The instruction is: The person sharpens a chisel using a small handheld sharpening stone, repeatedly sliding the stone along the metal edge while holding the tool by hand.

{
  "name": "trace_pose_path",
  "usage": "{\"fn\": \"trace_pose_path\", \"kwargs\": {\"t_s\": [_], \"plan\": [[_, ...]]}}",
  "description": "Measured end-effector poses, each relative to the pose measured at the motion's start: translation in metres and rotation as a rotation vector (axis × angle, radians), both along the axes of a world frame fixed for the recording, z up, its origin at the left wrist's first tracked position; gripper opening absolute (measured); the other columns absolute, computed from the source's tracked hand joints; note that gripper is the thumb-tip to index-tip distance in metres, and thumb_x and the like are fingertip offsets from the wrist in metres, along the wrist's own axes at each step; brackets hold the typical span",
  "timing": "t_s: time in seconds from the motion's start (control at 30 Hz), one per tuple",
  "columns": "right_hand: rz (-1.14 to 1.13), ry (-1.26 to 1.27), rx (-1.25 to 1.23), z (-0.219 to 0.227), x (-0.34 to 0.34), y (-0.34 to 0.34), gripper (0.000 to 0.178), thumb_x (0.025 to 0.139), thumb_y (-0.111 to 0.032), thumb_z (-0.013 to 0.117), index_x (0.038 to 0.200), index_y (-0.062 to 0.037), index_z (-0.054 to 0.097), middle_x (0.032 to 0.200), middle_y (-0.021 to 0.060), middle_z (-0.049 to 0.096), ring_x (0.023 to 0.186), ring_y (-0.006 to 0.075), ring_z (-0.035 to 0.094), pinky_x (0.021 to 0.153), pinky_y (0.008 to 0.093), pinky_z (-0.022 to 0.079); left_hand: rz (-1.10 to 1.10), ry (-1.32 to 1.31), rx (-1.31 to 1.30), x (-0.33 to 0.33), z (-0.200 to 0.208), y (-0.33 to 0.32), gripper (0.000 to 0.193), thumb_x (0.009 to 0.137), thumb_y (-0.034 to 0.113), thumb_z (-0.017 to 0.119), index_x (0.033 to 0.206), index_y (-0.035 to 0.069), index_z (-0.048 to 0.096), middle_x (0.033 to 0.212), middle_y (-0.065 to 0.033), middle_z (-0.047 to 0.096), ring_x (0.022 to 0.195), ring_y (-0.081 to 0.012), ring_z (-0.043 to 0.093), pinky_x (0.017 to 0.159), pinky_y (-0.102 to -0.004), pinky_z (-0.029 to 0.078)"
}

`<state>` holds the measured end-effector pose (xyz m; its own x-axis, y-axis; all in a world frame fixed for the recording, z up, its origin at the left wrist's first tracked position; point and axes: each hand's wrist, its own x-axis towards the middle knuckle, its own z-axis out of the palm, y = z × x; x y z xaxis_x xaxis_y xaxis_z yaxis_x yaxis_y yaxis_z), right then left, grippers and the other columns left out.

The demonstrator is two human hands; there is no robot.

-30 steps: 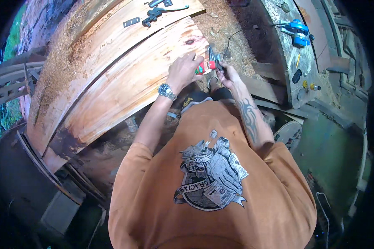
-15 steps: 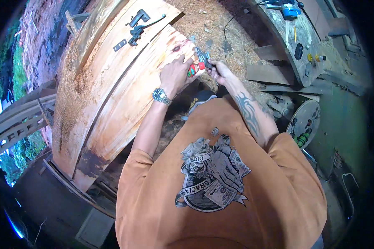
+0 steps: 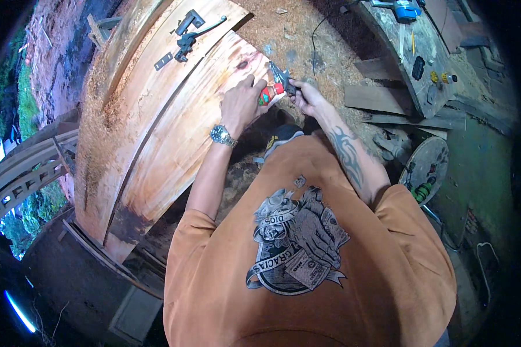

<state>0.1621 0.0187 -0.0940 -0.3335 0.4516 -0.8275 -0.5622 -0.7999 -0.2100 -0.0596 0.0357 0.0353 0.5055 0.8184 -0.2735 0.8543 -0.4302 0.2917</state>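
My left hand (image 3: 240,105), with a metal watch at the wrist, is curled around a small red and green bottle (image 3: 264,96) over the end of a pale wooden plank (image 3: 173,156). The bottle lies tilted, its red cap (image 3: 279,88) toward my right hand. In my right hand (image 3: 308,98) is a grey pliers-like tool (image 3: 281,77), its dark handles in my fingers and its head close beside the cap. Whether tool and cap touch, I cannot tell. Some of my left fingers reach over the plank's surface.
Beyond a dark gap, a second board carries a black metal piece (image 3: 190,22), a dark lever part (image 3: 186,44) and a slotted metal plate (image 3: 164,61). Wood shavings cover the ground. At right, a worktable (image 3: 391,40) holds a blue power tool (image 3: 406,10) and a small yellow bottle (image 3: 444,77).
Both hands keep their grips, with the bottle and the tool in nearly the same place. The whole view has shifted slightly.
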Motion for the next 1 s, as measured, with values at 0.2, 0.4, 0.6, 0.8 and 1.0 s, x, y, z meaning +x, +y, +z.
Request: {"fn": "trace_pose_path", "kwargs": {"t_s": [0.2,0.4,0.6,0.8,1.0], "plan": [[0.371,-0.778,0.320,-0.024,0.022,0.019,0.031,0.101,-0.032,0.063,0.092,-0.0044,0.071,0.076,0.0002,0.067,0.063,0.0086,0.056,0.054,0.0282,0.046,0.334,-0.346,0.181,0.000,-0.021,-0.014,0.060,0.073,0.036,0.087,0.121,0.008,0.064,0.101,-0.0124,0.064,0.091,-0.0330,0.066,0.078,-0.0419,0.054],[0.518,-0.949,0.699,-0.016,0.008,0.033,0.035,0.098,-0.033,0.066,0.085,-0.0014,0.071,0.067,-0.0006,0.060,0.061,0.0096,0.050,0.056,0.0313,0.041,0.904,-0.767,0.232,-0.006,-0.078,-0.044,0.063,0.072,0.023,0.091,0.124,0.004,0.061,0.115,-0.0161,0.066,0.106,-0.0309,0.065,0.094,-0.0401,0.052],[0.594,-1.056,0.656,-0.043,0.015,0.027,0.033,0.094,-0.033,0.069,0.088,0.0000,0.072,0.062,0.0037,0.060,0.057,0.0111,0.051,0.054,0.0333,0.043,1.109,-0.869,0.180,0.001,-0.110,-0.068,0.095,0.065,0.014,0.095,0.143,0.000,0.043,0.139,-0.0190,0.057,0.127,-0.0264,0.057,0.107,-0.0383,0.047],[0.508,-1.008,0.749,-0.030,0.003,0.030,0.026,0.092,-0.021,0.071,0.079,-0.0009,0.061,0.059,-0.0043,0.050,0.054,0.0050,0.042,0.049,0.0270,0.033,1.550,-0.937,0.205,0.071,-0.137,-0.136,0.059,0.082,0.003,0.080,0.132,-0.001,0.048,0.118,-0.0119,0.061,0.107,-0.0229,0.063,0.091,-0.0393,0.053],[0.489,-0.952,0.852,-0.043,0.014,0.034,0.023,0.094,-0.019,0.069,0.084,-0.0017,0.059,0.062,-0.0066,0.045,0.055,0.0026,0.039,0.048,0.0245,0.030,1.013,-0.719,0.467,0.129,-0.141,-0.087,0.035,0.086,0.001,0.072,0.121,0.004,0.066,0.102,-0.0135,0.064,0.089,-0.0265,0.066,0.077,-0.0359,0.055]]}}
